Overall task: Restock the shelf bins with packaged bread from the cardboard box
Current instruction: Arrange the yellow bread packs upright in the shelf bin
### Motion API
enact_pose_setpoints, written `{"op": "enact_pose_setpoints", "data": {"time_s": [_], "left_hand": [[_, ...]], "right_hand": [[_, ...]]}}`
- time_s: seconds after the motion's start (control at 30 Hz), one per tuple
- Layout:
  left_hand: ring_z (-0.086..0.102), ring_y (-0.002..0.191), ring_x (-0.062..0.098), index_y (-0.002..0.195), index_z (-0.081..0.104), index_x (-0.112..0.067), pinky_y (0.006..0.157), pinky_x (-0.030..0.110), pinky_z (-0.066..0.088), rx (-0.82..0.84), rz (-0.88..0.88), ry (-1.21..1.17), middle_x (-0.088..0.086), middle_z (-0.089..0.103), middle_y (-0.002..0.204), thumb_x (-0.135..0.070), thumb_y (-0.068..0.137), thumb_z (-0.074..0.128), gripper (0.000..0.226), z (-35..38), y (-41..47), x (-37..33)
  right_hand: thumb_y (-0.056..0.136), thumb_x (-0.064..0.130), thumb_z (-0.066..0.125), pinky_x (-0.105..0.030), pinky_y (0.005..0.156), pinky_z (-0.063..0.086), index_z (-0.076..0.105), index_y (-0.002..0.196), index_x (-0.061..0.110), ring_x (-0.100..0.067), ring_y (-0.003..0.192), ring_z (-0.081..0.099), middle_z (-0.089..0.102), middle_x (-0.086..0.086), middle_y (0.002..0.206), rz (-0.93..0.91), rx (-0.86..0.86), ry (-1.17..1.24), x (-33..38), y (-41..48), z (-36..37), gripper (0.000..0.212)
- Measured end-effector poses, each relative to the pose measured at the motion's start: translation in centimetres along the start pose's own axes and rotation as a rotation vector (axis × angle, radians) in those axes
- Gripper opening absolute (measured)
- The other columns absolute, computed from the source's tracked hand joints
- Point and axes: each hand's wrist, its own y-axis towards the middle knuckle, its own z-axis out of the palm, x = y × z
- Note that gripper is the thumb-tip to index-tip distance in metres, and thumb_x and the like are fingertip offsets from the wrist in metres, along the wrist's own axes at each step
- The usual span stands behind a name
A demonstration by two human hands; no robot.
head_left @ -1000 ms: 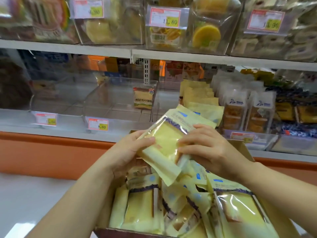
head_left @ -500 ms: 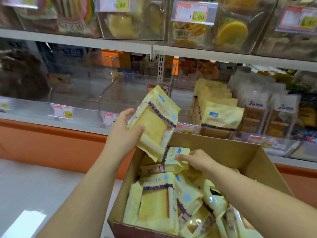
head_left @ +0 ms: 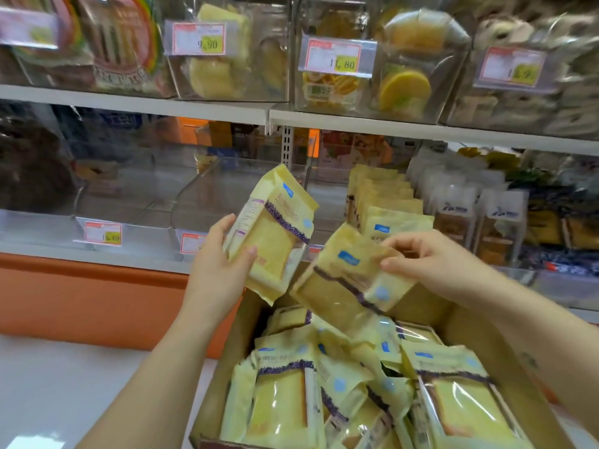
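Note:
My left hand (head_left: 220, 264) grips a yellow bread pack (head_left: 275, 228) upright in front of the clear shelf bin (head_left: 207, 189). My right hand (head_left: 431, 257) pinches the top of a second yellow bread pack (head_left: 346, 280), lifted just above the cardboard box (head_left: 466, 338). Several more yellow packs (head_left: 285, 400) lie piled in the box. A row of the same packs (head_left: 385, 202) stands in the bin to the right of the held ones.
Upper shelf bins (head_left: 233, 50) hold other baked goods behind price tags (head_left: 337, 56). White and dark packs (head_left: 499, 222) fill bins at right. An orange base panel (head_left: 90, 296) runs under the lower shelf; white floor (head_left: 64, 384) lies at left.
My right hand has lifted a second pack out of the box. My left hand keeps its pack raised, now nearer the bin. The camera has moved closer to the shelf.

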Motion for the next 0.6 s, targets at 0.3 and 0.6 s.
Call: {"op": "enact_pose_setpoints", "data": {"time_s": [0.3,0.6], "left_hand": [[0.064,0.108,0.023,0.132,0.05,-0.03,0.094,0.044,0.05,0.412,-0.213,-0.439,-0.001,0.065,0.121,-0.015,0.085,0.069,0.052,3.8,-1.7,-1.1],[0.064,0.108,0.026,0.125,0.054,-0.032,0.097,0.052,0.047,0.561,-0.237,-0.502,0.002,0.066,0.119,-0.033,0.078,0.069,0.05,4.4,-2.4,-1.0]], "right_hand": [[0.088,0.027,0.063,-0.028,0.097,0.04,0.066,0.082,0.038,-0.002,0.111,0.05,0.054,0.016,0.119,-0.087,-0.191,-0.027,1.3,-0.5,-2.6,0.013],[0.088,0.022,0.064,-0.041,0.097,0.048,0.072,0.089,0.023,-0.016,0.099,0.066,0.073,0.003,0.095,0.082,-0.32,0.437,0.4,1.6,-1.2,0.007]]}}
